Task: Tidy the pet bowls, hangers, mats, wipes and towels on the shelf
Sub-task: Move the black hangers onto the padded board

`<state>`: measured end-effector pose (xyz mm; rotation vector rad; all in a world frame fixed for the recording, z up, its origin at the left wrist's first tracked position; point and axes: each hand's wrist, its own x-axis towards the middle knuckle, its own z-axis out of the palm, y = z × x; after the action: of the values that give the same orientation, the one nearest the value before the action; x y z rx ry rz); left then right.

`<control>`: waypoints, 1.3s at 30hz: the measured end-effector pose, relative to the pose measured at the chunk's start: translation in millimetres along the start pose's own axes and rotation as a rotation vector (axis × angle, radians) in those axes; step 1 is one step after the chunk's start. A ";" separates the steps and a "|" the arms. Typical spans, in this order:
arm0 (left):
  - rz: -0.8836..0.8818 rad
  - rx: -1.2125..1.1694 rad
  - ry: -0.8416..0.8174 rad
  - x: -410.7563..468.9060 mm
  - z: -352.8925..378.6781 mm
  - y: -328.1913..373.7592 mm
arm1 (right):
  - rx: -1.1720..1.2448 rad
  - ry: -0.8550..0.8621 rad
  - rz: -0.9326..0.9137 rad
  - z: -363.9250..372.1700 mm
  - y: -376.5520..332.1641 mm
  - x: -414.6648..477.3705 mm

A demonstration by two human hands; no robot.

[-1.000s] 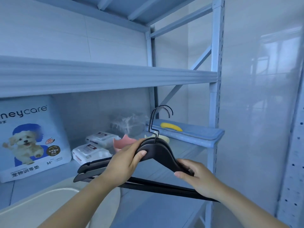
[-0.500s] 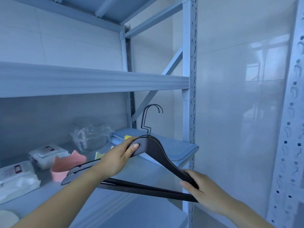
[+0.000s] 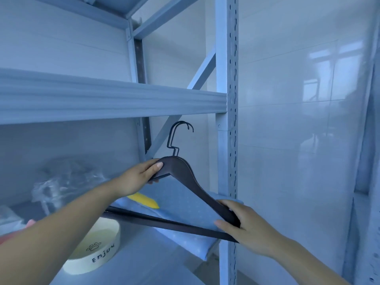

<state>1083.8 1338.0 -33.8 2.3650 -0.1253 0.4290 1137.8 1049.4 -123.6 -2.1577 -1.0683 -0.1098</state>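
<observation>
Stacked hangers (image 3: 185,177) held upright in air, hooks up, over blue mat (image 3: 181,204) at shelf (image 3: 115,99) right end; likely aligning pair before stowing. Left hand (image 3: 137,177) grip closed on hanger top near neck. Right hand (image 3: 244,225) grip closed on right shoulder end. Both forearms extended forward. Pet bowl (image 3: 98,251) lower left on shelf.
</observation>
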 end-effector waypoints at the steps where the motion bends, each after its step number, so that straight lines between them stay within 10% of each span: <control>1: -0.003 0.003 0.000 13.2 -1.1 -4.6 | -0.011 -0.002 0.001 -3.0 3.5 8.2; 15: -0.239 0.320 -0.218 136.0 44.7 -98.4 | -0.063 -0.125 0.150 2.7 47.9 95.7; 39: -0.029 0.474 -0.100 99.0 61.0 -105.4 | -0.053 -0.328 0.104 -3.1 73.2 117.5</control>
<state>1215.3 1377.6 -109.8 2.8514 -0.0372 0.3549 1268.2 1095.8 -119.4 -2.3273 -1.1391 0.2753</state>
